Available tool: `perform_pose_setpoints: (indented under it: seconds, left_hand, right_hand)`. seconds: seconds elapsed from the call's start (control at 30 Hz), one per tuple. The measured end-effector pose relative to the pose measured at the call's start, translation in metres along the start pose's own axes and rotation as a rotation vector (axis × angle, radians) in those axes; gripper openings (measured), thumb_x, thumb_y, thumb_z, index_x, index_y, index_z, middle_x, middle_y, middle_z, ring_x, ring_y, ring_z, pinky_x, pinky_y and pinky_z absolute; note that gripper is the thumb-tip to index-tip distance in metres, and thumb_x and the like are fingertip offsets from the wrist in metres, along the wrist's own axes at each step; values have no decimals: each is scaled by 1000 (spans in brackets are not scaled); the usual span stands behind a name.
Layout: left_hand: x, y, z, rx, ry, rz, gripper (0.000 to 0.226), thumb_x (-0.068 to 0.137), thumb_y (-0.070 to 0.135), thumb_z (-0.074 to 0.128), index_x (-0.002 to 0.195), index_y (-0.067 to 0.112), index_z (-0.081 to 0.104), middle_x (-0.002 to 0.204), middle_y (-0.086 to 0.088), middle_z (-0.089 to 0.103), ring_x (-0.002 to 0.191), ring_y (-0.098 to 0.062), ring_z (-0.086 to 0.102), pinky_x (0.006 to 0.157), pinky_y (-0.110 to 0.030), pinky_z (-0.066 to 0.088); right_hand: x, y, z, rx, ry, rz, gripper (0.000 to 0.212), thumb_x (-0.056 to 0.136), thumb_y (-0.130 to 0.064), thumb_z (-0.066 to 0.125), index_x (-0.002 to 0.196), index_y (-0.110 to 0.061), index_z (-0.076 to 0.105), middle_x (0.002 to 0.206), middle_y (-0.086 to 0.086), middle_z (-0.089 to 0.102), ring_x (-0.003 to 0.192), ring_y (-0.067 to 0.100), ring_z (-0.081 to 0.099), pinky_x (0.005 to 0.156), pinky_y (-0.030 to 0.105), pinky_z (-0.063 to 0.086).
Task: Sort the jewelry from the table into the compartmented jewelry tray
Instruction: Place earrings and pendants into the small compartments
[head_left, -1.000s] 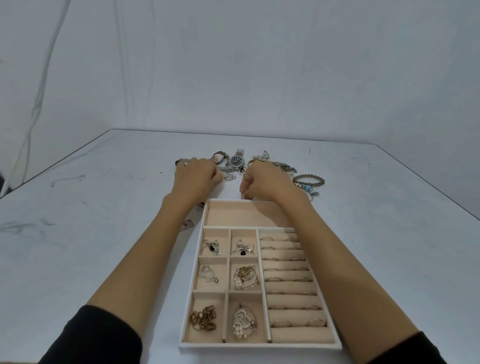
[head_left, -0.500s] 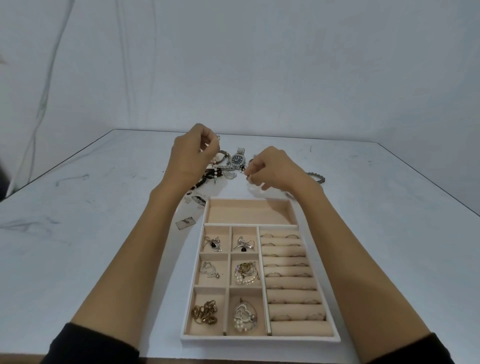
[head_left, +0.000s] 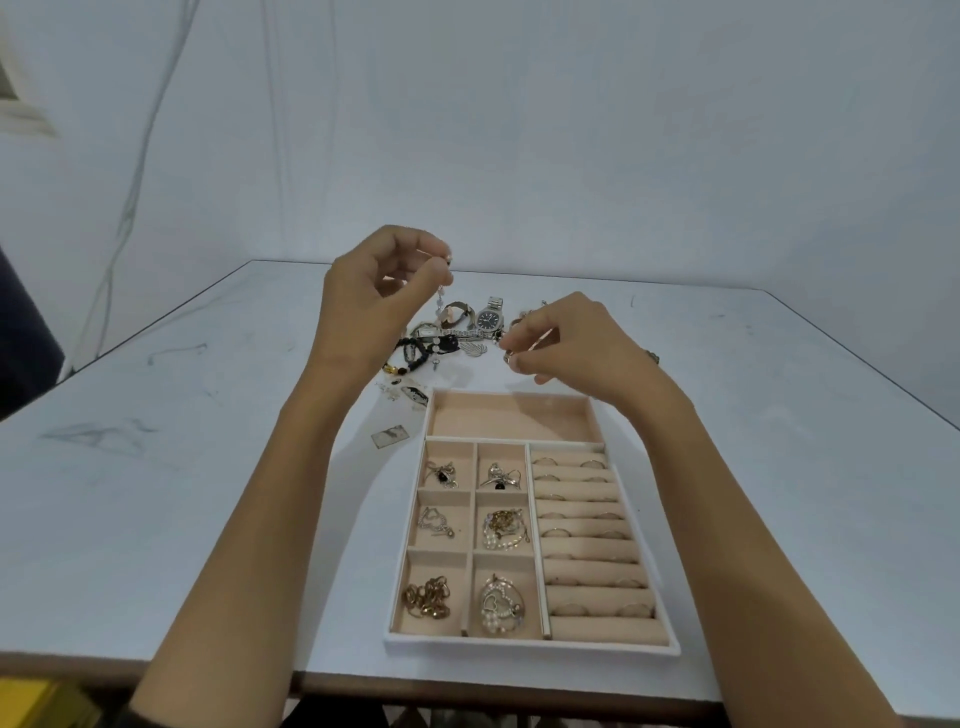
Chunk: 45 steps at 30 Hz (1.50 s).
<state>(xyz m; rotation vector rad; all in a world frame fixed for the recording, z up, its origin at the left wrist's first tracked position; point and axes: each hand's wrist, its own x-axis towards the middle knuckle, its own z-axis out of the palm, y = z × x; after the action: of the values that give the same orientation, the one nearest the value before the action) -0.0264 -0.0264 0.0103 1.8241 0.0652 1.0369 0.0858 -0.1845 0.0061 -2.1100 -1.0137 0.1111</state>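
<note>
Nearest you, the jewelry tray sits at the near edge of the tabletop, and most of it is already filled. All six small compartments on its left hold a piece each: gold links, heart pendants, pearls, small charms. To their right, the ring rolls carry rings in most of their slots. Only the wide compartment along the tray's far end is bare.

Just beyond the tray, your right hand hovers above its far edge, fingers curled with the tips drawn together. Whether they pinch anything is too small to tell. Your left hand is raised higher, thumb and forefinger pinching a thin dangling piece, which hangs in the air over the tabletop, not over the tray.

Past your hands lies what is left: a pile of jewelry with a watch, a dark beaded bracelet and other bands, tangled close together. A small card lies left of the tray.

By my reading you are well past halfway. The small pieces and rings are sorted, and the watches and bracelets probably belong in the wide compartment, once the piece in your left hand finds its place.
</note>
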Motion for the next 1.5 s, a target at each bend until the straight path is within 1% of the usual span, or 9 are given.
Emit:
perform_pose_setpoints:
  seconds: [0.13, 0.27, 0.43, 0.6, 0.7, 0.8, 1.13, 1.27, 1.5]
  left_hand:
    - [-16, 4, -6, -66, -38, -3, 15, 92, 11, 61, 98, 21, 70, 82, 7, 70, 86, -11, 63, 80, -24, 48]
    - [-26, 5, -10, -143, -45, -26, 14, 91, 12, 62, 97, 21, 72, 84, 5, 71, 87, -9, 64, 80, -20, 48]
    - [-34, 8, -12, -243, -30, -46, 13, 87, 13, 67, 98, 16, 72, 85, 6, 74, 90, -10, 67, 83, -20, 49]
    - [-35, 5, -18, -372, -25, -28, 15, 83, 18, 70, 92, 28, 76, 87, 6, 74, 91, -13, 67, 87, -28, 49]
    - [-36, 4, -19, -429, -32, -32, 15, 81, 20, 69, 92, 26, 76, 87, 6, 73, 90, -13, 66, 86, -26, 49]
    - [-36, 3, -19, -461, -34, -44, 15, 84, 14, 69, 92, 25, 76, 85, 6, 73, 90, -13, 66, 86, -26, 48]
    - [-37, 3, -17, -460, -50, -65, 16, 84, 11, 69, 92, 23, 75, 85, 5, 73, 88, -12, 66, 85, -25, 49]
    - [-37, 3, -18, -444, -49, -76, 16, 78, 20, 71, 92, 25, 75, 85, 5, 73, 87, -12, 66, 87, -27, 49]
    - [-37, 2, -17, -423, -60, -79, 15, 77, 20, 71, 90, 25, 76, 84, 5, 73, 83, -12, 65, 89, -30, 48]
  right_hand:
    - [-20, -8, 6, -23, -58, -62, 19, 79, -3, 68, 94, -12, 75, 81, -6, 70, 73, 12, 66, 61, 9, 49]
    - [-37, -8, 13, -22, -103, -80, 20, 78, -5, 68, 92, -17, 76, 91, 0, 74, 82, 12, 68, 72, 20, 52]
    - [-56, -2, 19, -27, -154, -98, 19, 76, -9, 71, 91, -19, 76, 86, -7, 72, 77, 14, 65, 58, 13, 46]
    - [-64, -3, 19, -99, -150, -102, 11, 73, -19, 76, 83, -23, 74, 74, -15, 69, 62, 10, 54, 62, 31, 48]
    - [-66, -4, 17, -147, -151, -113, 7, 74, -22, 78, 80, -22, 75, 47, -27, 54, 47, 3, 45, 50, 22, 32]
    - [-67, -5, 17, -182, -189, -110, 6, 75, -24, 79, 80, -23, 77, 41, -31, 48, 50, -12, 49, 50, 16, 26]
    - [-61, 5, 23, -213, -227, -102, 8, 74, -28, 79, 82, -29, 76, 67, -18, 66, 55, -6, 52, 56, 18, 37]
    - [-60, 6, 21, -166, -210, -109, 4, 81, -27, 73, 82, -27, 77, 76, -13, 71, 62, 0, 56, 67, 30, 51]
    - [-59, 8, 24, -178, -206, -90, 9, 74, -28, 79, 82, -28, 76, 73, -13, 68, 53, -5, 50, 59, 22, 40]
